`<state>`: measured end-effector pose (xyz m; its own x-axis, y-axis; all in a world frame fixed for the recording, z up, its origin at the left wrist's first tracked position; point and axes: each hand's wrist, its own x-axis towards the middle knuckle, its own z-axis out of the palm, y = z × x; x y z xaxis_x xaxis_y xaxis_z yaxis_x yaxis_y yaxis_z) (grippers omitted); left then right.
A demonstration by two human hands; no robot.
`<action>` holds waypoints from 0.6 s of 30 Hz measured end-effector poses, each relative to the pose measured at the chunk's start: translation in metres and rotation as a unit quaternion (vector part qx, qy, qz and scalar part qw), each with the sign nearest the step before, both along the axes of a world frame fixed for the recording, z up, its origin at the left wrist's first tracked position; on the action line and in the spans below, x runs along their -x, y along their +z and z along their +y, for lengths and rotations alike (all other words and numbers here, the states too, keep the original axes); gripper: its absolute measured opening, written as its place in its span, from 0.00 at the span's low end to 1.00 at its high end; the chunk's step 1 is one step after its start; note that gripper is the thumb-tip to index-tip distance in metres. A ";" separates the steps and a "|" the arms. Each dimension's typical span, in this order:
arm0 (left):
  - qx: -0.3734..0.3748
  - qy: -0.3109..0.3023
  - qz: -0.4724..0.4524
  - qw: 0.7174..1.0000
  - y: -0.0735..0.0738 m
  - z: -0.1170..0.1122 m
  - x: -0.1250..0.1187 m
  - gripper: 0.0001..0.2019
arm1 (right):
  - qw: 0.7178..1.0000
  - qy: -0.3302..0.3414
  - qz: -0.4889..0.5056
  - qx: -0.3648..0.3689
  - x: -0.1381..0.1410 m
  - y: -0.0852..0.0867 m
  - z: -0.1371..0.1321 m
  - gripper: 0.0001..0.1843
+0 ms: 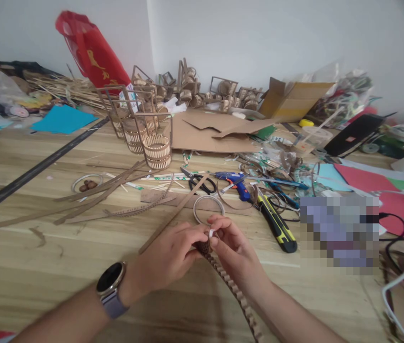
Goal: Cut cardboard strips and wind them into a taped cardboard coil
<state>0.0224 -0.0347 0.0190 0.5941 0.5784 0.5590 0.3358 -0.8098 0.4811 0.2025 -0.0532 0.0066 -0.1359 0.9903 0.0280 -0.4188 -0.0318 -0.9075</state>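
Both hands meet at the centre of the wooden table [45,267]. My left hand [168,257] has its fingers curled around a small roll of corrugated cardboard strip [205,247]. The loose tail of the strip [237,295] runs back toward me between my forearms. My right hand [232,247] pinches the top of the roll together with a small white piece [211,233]. A smartwatch [111,281] is on my left wrist. A roll of clear tape [208,207] lies just beyond my fingers.
Scissors [200,181], a blue glue gun [232,180] and a yellow-black utility knife [277,224] lie beyond the hands. Small slatted baskets [157,150], flat cardboard [209,131], long cardboard strips [91,195], a black bar [37,169] and coloured paper [384,190] crowd the table.
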 end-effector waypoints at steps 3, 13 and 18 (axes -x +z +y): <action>0.003 -0.005 0.016 1.000 0.000 0.000 0.000 0.09 | 1.000 0.024 0.001 0.002 -0.001 0.000 0.000 0.11; -0.037 0.009 0.098 0.994 -0.004 -0.001 0.004 0.13 | 0.999 0.028 -0.029 0.001 -0.001 0.003 0.000 0.13; -0.049 0.018 0.082 0.995 -0.006 -0.001 0.004 0.12 | 0.998 0.001 -0.065 -0.010 -0.001 0.003 -0.001 0.13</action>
<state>0.0181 -0.0357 0.0130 0.6616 0.5491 0.5106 0.4334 -0.8357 0.3373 0.2030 -0.0538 0.0098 -0.1418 0.9894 0.0295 -0.2983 -0.0143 -0.9544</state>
